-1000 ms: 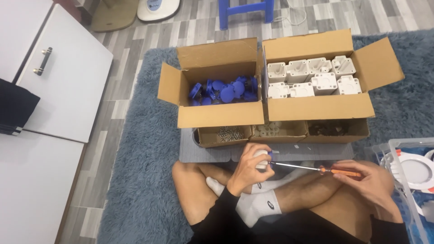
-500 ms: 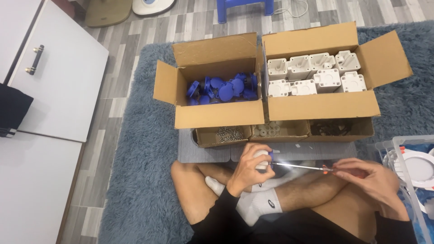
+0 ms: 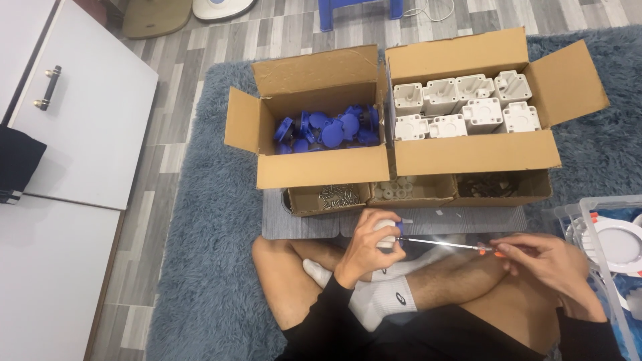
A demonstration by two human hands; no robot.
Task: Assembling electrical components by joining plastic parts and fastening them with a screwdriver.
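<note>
Left hand (image 3: 366, 242) closes around a small white-and-blue plastic part (image 3: 386, 234) over the lap; right hand (image 3: 543, 259) pinches an orange-handled screwdriver (image 3: 447, 246), tip at the part. Shaft best kept straight. Beyond: cardboard box of blue caps (image 3: 328, 128), tray of screws (image 3: 338, 195).

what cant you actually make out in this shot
- Small white and blue part, head view: mostly wrapped by the left hand, so its shape is unclear.
- Screwdriver handle: only bits of orange show inside the right hand.
- Clear bin: cut off by the right edge.
- Small pieces in the three low trays: too small to tell apart.
- Dark object: cut off by the left edge.
</note>
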